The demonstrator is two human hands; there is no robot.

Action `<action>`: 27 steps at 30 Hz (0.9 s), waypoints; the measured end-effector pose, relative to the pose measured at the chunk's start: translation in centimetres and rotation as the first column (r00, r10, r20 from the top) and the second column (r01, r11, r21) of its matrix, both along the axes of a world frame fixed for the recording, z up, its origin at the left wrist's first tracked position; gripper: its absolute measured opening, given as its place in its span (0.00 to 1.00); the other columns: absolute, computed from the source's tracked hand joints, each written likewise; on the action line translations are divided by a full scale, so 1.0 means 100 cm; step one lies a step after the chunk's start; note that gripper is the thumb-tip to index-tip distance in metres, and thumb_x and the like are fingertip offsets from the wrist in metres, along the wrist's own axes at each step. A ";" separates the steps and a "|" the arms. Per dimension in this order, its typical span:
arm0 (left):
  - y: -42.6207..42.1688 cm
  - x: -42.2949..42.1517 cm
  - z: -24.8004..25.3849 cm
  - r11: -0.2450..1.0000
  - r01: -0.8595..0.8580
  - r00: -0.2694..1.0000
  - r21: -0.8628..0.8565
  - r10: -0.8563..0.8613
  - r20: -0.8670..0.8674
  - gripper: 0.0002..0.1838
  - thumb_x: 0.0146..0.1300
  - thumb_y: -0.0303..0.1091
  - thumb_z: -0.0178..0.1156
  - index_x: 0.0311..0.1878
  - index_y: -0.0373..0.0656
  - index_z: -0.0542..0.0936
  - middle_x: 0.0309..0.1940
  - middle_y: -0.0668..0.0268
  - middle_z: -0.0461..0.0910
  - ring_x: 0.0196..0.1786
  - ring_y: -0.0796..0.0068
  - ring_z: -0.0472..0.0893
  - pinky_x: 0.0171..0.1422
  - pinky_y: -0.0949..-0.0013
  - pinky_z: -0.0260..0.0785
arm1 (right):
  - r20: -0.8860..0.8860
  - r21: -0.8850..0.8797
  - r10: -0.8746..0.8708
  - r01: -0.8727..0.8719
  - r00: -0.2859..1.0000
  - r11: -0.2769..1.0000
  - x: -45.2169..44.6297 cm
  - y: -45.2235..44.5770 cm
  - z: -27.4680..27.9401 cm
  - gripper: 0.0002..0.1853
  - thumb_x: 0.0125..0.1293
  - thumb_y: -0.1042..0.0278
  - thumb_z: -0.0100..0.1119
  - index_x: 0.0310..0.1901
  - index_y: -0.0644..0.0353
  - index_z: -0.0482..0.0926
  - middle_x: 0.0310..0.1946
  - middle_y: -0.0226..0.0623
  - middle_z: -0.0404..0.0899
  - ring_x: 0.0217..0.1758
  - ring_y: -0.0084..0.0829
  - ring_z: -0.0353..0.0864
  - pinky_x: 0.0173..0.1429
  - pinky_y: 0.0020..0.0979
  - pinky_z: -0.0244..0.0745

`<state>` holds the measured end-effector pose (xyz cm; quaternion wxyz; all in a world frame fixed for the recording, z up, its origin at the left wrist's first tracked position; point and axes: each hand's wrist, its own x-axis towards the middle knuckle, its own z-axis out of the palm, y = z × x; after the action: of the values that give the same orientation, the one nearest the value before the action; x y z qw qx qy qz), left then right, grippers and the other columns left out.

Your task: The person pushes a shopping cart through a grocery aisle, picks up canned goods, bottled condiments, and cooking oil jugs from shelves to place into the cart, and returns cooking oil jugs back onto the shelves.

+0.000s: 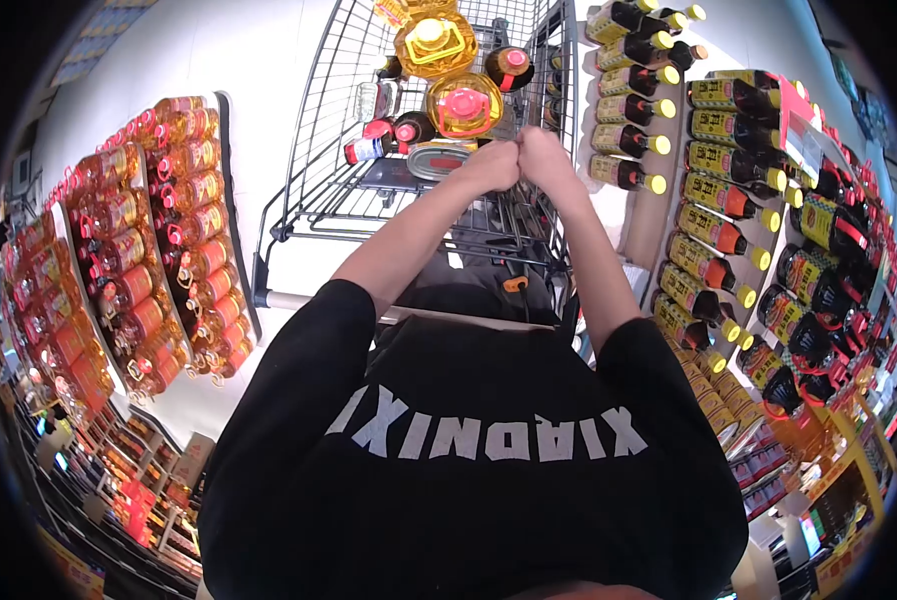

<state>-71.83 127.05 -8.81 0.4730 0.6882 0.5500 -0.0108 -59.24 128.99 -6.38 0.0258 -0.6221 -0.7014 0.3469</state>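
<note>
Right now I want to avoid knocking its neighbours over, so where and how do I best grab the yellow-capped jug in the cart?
I'd hook the fingers under the yellow handle beside its cap, coming from above. The yellow-capped jug appears upright, top towards you, while the red-capped jug blocks its near side.

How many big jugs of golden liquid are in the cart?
2: a yellow-capped jug farther off and a red-capped jug nearer the person. The yellow item at the top edge is cut off, so I can't tell; others may be hidden.
</note>
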 end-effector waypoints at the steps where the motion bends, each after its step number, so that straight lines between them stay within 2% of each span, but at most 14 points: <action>1: -0.004 -0.003 -0.005 1.000 -0.016 1.000 -0.002 0.016 0.008 0.15 0.59 0.32 0.53 0.44 0.34 0.82 0.48 0.44 0.81 0.54 0.47 0.80 0.60 0.51 0.71 | 0.132 -0.103 0.152 -0.139 0.979 0.985 -0.006 0.004 -0.019 0.11 0.57 0.71 0.60 0.40 0.66 0.80 0.44 0.58 0.80 0.51 0.51 0.81 0.55 0.43 0.78; 3: -0.009 -0.012 -0.014 0.989 0.131 0.976 -0.064 -0.140 -0.167 0.18 0.59 0.34 0.55 0.49 0.33 0.80 0.54 0.46 0.79 0.59 0.50 0.77 0.62 0.53 0.70 | 0.245 -0.222 0.327 -0.275 0.913 0.935 -0.011 0.004 -0.070 0.12 0.56 0.70 0.61 0.41 0.66 0.79 0.46 0.58 0.80 0.53 0.50 0.80 0.57 0.43 0.77; 6: -0.014 -0.018 -0.020 0.974 0.207 0.948 -0.094 -0.223 -0.228 0.21 0.60 0.36 0.56 0.54 0.36 0.79 0.61 0.51 0.75 0.65 0.57 0.73 0.68 0.56 0.66 | 0.056 -0.070 0.492 -0.488 0.869 0.870 -0.008 -0.012 -0.148 0.14 0.58 0.67 0.60 0.44 0.65 0.78 0.49 0.56 0.80 0.56 0.46 0.79 0.60 0.42 0.75; 8: -0.016 -0.020 -0.012 0.994 0.100 0.978 -0.033 -0.104 -0.179 0.21 0.60 0.35 0.56 0.55 0.35 0.79 0.64 0.54 0.74 0.67 0.61 0.72 0.69 0.58 0.65 | -0.021 -0.056 0.492 -0.492 0.871 0.869 -0.010 -0.013 -0.177 0.17 0.60 0.64 0.59 0.49 0.61 0.78 0.52 0.49 0.80 0.59 0.43 0.78 0.61 0.41 0.74; 9: -0.015 -0.019 -0.010 0.996 0.089 0.980 -0.011 -0.089 -0.179 0.21 0.60 0.35 0.55 0.55 0.35 0.79 0.63 0.54 0.75 0.67 0.61 0.73 0.68 0.59 0.66 | -0.053 0.133 0.527 -0.517 0.848 0.846 -0.002 -0.020 -0.213 0.17 0.61 0.60 0.58 0.50 0.57 0.79 0.53 0.45 0.80 0.58 0.42 0.78 0.61 0.40 0.74; 10: -0.014 -0.018 -0.015 0.997 0.077 0.978 -0.017 -0.079 -0.194 0.21 0.60 0.35 0.55 0.55 0.35 0.79 0.63 0.54 0.75 0.67 0.61 0.73 0.68 0.59 0.66 | -0.069 0.136 0.536 -0.525 0.841 0.840 0.005 -0.024 -0.252 0.17 0.61 0.60 0.58 0.50 0.57 0.79 0.53 0.45 0.80 0.58 0.42 0.78 0.61 0.40 0.74; 12: -0.012 -0.012 -0.030 0.999 0.034 0.986 -0.004 -0.035 -0.161 0.20 0.59 0.33 0.55 0.54 0.38 0.80 0.58 0.54 0.78 0.62 0.61 0.77 0.66 0.60 0.68 | -0.299 0.081 0.302 -0.291 0.905 0.953 0.019 -0.028 -0.301 0.18 0.60 0.60 0.58 0.51 0.56 0.80 0.52 0.44 0.81 0.56 0.44 0.79 0.60 0.40 0.74; 13: -0.014 -0.012 -0.034 0.999 -0.034 0.990 0.014 0.035 -0.136 0.18 0.57 0.34 0.56 0.49 0.37 0.83 0.51 0.51 0.82 0.56 0.57 0.81 0.62 0.58 0.71 | -0.062 -0.115 0.337 -0.342 0.939 0.933 -0.003 -0.021 -0.169 0.18 0.60 0.60 0.58 0.50 0.58 0.79 0.51 0.47 0.81 0.57 0.47 0.78 0.60 0.42 0.73; 16: -0.012 -0.019 -0.033 0.991 -0.121 0.992 -0.050 0.120 -0.025 0.17 0.55 0.36 0.57 0.43 0.35 0.84 0.47 0.47 0.82 0.52 0.53 0.82 0.59 0.56 0.73 | 0.041 -0.161 0.201 -0.192 0.979 0.968 -0.015 -0.017 -0.112 0.17 0.61 0.63 0.58 0.50 0.59 0.79 0.51 0.52 0.80 0.56 0.51 0.77 0.58 0.45 0.74; 18: -0.001 -0.024 -0.044 0.985 -0.133 0.991 -0.106 0.132 -0.016 0.19 0.54 0.37 0.58 0.47 0.36 0.83 0.48 0.46 0.81 0.54 0.52 0.81 0.60 0.56 0.72 | 0.001 -0.156 0.122 -0.121 0.992 0.980 -0.010 -0.014 -0.090 0.15 0.61 0.65 0.57 0.48 0.60 0.80 0.47 0.58 0.80 0.53 0.55 0.78 0.55 0.47 0.76; 20: 0.000 -0.035 -0.038 0.974 -0.190 0.979 -0.124 0.197 0.048 0.22 0.52 0.38 0.59 0.49 0.35 0.82 0.43 0.42 0.82 0.53 0.49 0.81 0.61 0.56 0.71 | 0.157 -0.054 0.203 -0.197 0.966 0.979 -0.014 -0.015 -0.041 0.14 0.59 0.68 0.59 0.47 0.62 0.80 0.41 0.60 0.81 0.47 0.56 0.81 0.51 0.47 0.78; 23: -0.001 -0.061 -0.008 0.989 -0.135 0.973 -0.060 0.144 0.182 0.27 0.52 0.40 0.62 0.54 0.36 0.78 0.49 0.44 0.80 0.56 0.51 0.80 0.61 0.56 0.70 | 0.011 0.047 0.068 -0.068 0.998 0.997 -0.002 -0.041 0.058 0.14 0.55 0.70 0.63 0.43 0.65 0.82 0.32 0.59 0.81 0.38 0.54 0.83 0.44 0.45 0.78; 26: -0.013 -0.084 0.044 0.976 0.205 0.895 -0.073 -0.157 0.418 0.48 0.48 0.40 0.70 0.72 0.43 0.59 0.68 0.51 0.66 0.70 0.54 0.66 0.74 0.59 0.59 | -0.010 0.150 0.058 -0.056 0.998 0.987 0.016 -0.068 0.180 0.16 0.55 0.68 0.66 0.46 0.64 0.83 0.27 0.48 0.82 0.28 0.36 0.84 0.37 0.34 0.77; 27: -0.018 -0.088 0.066 0.977 0.212 0.852 0.018 -0.194 0.487 0.48 0.47 0.39 0.72 0.72 0.44 0.59 0.68 0.51 0.65 0.71 0.54 0.65 0.75 0.59 0.57 | -0.096 0.029 -0.107 0.110 0.990 0.993 0.023 -0.079 0.211 0.15 0.57 0.71 0.66 0.47 0.65 0.83 0.27 0.41 0.84 0.28 0.25 0.82 0.34 0.29 0.76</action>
<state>-80.61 125.23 -2.20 0.6045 0.7141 0.3377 0.1026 -56.93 121.14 14.72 0.0883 -0.6418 -0.6703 0.3620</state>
